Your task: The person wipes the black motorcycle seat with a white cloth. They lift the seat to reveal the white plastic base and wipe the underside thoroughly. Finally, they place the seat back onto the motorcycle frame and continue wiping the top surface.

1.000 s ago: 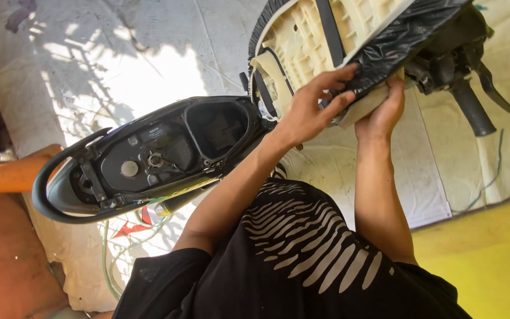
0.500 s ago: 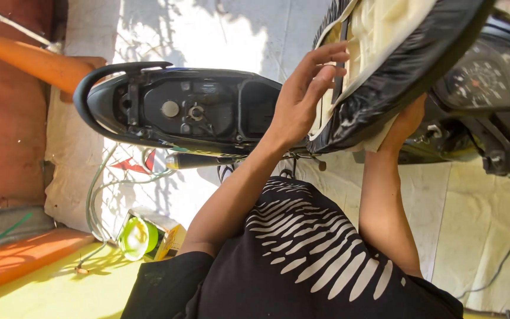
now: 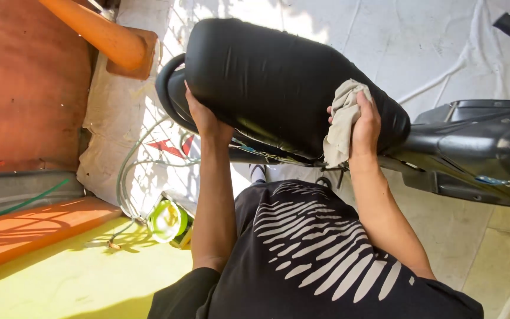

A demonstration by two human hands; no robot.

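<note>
The right hand (image 3: 366,121) is clenched around a beige rag (image 3: 340,121), pressing it against the black scooter seat (image 3: 267,77). The left hand (image 3: 203,115) grips the seat's rear edge, fingers hidden beneath. The seat lies closed on the black scooter body (image 3: 473,147), above a white tarp (image 3: 420,35). A green-and-yellow container (image 3: 169,221) sits on the floor below.

The black padded scooter seat (image 3: 278,82) lies closed, top side up, smooth with faint wrinkles. A crumpled beige cloth (image 3: 340,124) hangs against its near side.
</note>
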